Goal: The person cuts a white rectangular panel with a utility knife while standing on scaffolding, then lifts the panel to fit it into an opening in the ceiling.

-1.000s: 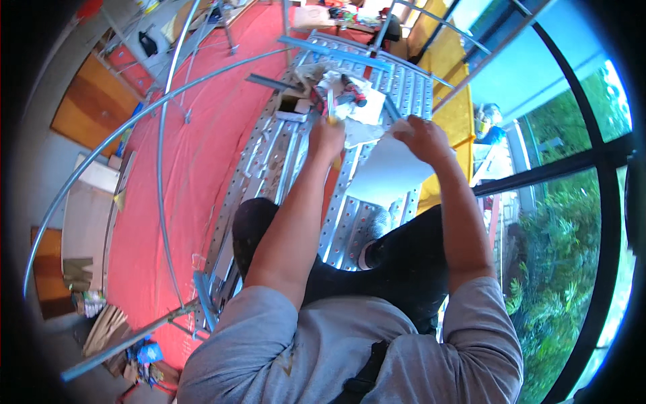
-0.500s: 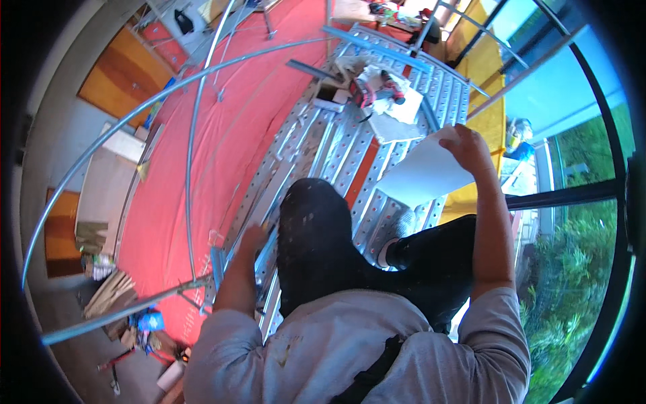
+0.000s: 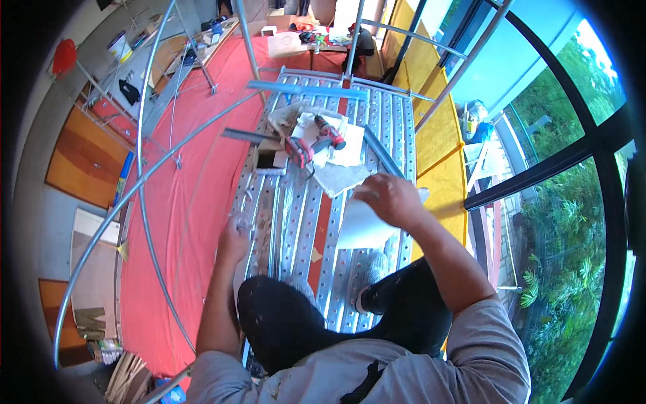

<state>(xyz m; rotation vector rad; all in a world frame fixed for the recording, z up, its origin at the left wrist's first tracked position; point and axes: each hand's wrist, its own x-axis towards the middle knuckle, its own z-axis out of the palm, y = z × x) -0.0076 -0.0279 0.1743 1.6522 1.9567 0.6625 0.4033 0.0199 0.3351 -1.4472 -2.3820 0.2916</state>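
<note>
Lowered since before, right hand [image 3: 390,200] pinches the white sheet [image 3: 363,225]; left hand [image 3: 234,239] grips the platform edge [image 3: 245,202].

White sheet [image 3: 363,225], silver (perforated) planks [image 3: 296,215], red floor [image 3: 195,195].

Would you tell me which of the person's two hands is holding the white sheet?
The right hand grips the white sheet at its top edge; the left hand rests on the metal platform.

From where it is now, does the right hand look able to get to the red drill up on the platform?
Probably yes. The right hand holds a white sheet, and the red drill lies just ahead on cloths, with open metal platform between them. The sheet would have to be set down first.
</note>
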